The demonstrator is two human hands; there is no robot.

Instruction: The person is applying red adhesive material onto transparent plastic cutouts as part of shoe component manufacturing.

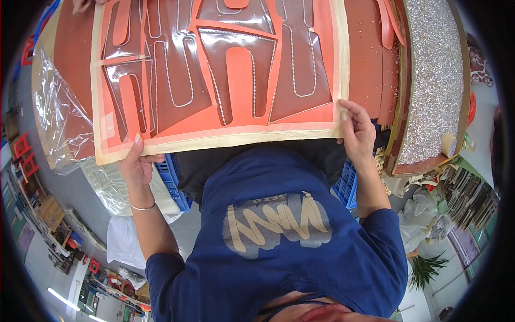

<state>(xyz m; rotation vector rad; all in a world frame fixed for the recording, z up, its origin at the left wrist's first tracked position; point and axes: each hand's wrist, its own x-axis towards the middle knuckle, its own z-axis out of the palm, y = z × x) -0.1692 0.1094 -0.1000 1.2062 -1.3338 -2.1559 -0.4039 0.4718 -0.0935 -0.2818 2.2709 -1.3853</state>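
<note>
We hold a large orange-red sheet (pixel 220 70) by its near edge, where a cream border strip runs along it. Our left hand (pixel 137 163) pinches the near-left corner, thumb on top and fingers curled underneath. Our right hand (pixel 357 131) grips the near-right corner the same way, fingers closed on the border. The sheet lies flat on a brown table (pixel 367 59) and carries clear film pieces with lines of small sparkling stones. To the right sits a board covered in silver glitter (pixel 434 80), with a tape roll (pixel 449 144) near it. Blue plastic crates (pixel 174 180) stand below the table's near edge. Another person's hand (pixel 80 5) shows at the far left.
</note>
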